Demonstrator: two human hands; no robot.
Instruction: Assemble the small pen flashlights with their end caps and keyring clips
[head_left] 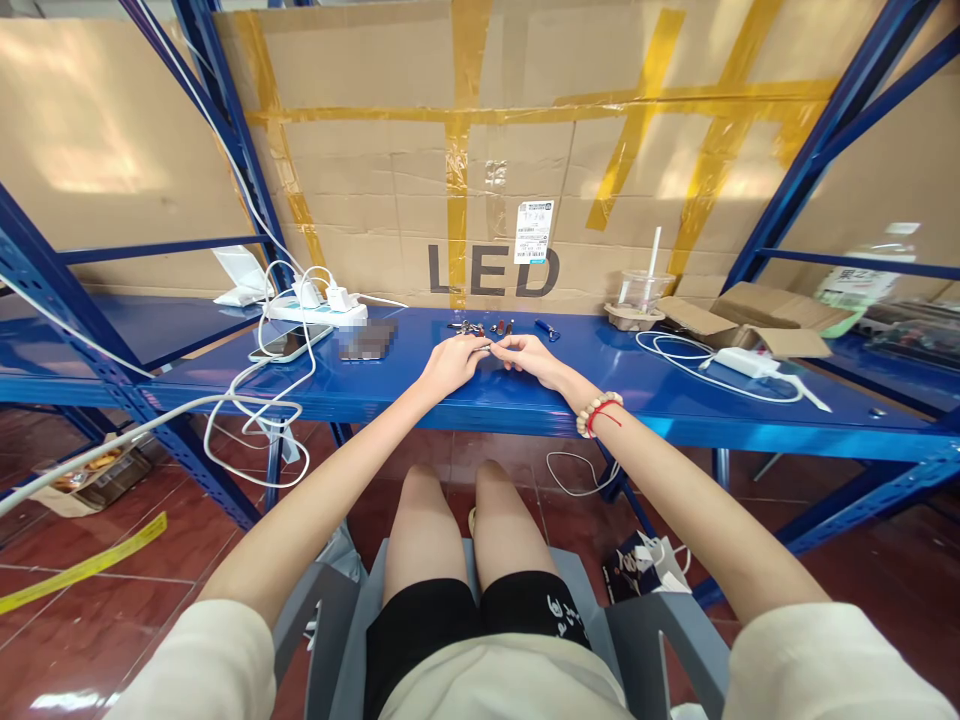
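Observation:
Over the blue shelf table [420, 395], my left hand [452, 366] and my right hand [529, 360] meet at the fingertips. Both are closed in a pinch around a small silvery piece [485, 347], too small to tell its kind. Just behind the fingers lies a cluster of small metal bits [469, 328], like keys or rings. Beside it are some small reddish-brown pieces [501, 327]. Farther right, apart from my hands, rests a blue clip-like item [547, 330]. A beaded bracelet and red string [598, 414] circle my right wrist.
Left on the table are a phone [291, 343], a blurred dark flat item [367, 340] and a white power strip [319, 311] with looping cables. A cup with a straw [641, 290], an opened carton [750, 315] and a white adapter [746, 362] sit right. Taped cardboard [375, 190] stands behind.

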